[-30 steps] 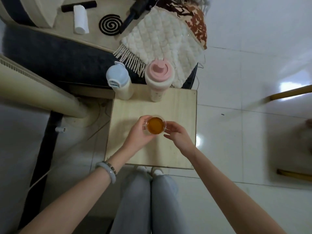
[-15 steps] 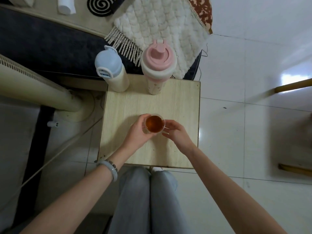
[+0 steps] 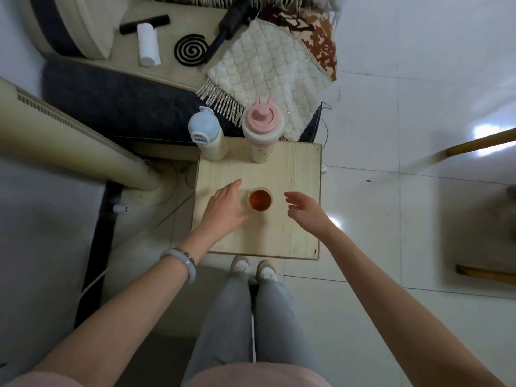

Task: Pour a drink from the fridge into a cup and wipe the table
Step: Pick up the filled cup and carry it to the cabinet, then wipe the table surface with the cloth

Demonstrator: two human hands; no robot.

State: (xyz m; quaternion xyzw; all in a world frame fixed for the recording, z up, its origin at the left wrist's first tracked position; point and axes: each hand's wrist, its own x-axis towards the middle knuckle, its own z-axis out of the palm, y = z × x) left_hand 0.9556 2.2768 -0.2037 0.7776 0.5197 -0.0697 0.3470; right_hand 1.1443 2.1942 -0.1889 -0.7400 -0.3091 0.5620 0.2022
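Head view, centre of frame: a small clear cup (image 3: 260, 200), its contents amber, stands on the pale wooden counter (image 3: 296, 174). The left hand (image 3: 226, 208) lies just left of the cup, fingers straight and together, holding nothing. The right hand (image 3: 305, 209) hovers to the cup's right, apart from it, fingers loosely spread and slightly bent, empty. Along the counter's upper edge stand a blue-lidded bottle (image 3: 208, 135) and a pink-lidded bottle (image 3: 261, 132).

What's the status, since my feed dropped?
Left hand and right hand open, flanking small clear cup of amber drink, upright on pale wooden table. Nothing blocking.
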